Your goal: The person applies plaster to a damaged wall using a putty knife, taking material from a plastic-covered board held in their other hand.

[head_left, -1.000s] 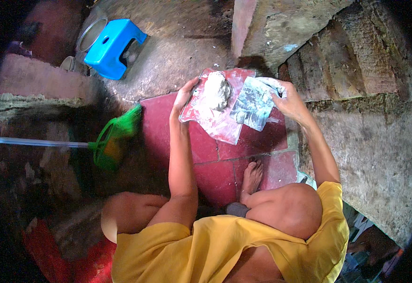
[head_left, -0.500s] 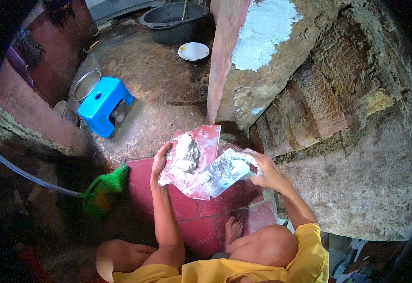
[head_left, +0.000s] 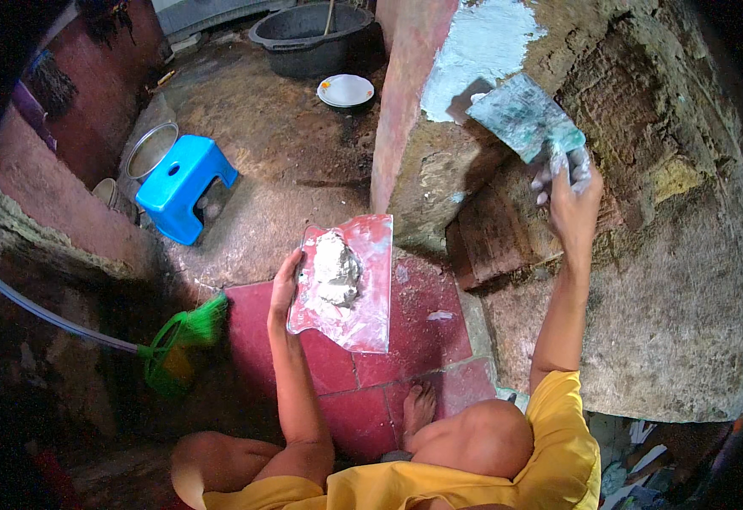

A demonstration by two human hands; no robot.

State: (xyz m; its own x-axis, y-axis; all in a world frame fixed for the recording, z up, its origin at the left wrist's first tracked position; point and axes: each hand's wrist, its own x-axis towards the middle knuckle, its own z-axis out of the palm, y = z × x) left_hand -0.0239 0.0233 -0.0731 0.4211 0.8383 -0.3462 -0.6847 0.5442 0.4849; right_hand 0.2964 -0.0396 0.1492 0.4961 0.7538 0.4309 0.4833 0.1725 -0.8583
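My left hand (head_left: 285,285) grips the left edge of a reddish flat board (head_left: 373,293) smeared with white. A thick lump of white plaster paste (head_left: 336,270) sits on the board. My right hand (head_left: 572,191) is raised in front of the rough wall, its whitened fingers closed on the lower corner of a flat, grey-green scraper plate (head_left: 526,117). The plate is just beside a patch of white plaster (head_left: 482,51) on the wall and casts a shadow there. Whether its far edge touches the wall I cannot tell.
A blue plastic stool (head_left: 180,189) stands on the floor to the left, with a green broom (head_left: 186,340) nearer me. Farther off are a white plate (head_left: 346,90) and a large black tub (head_left: 312,41). The rough, crumbling wall (head_left: 618,314) fills the right side, beside red floor tiles (head_left: 426,297).
My right hand has lifted the scraper plate off the board and carried it up and right to the wall. The board with its paste stays nearly in place in my left hand.
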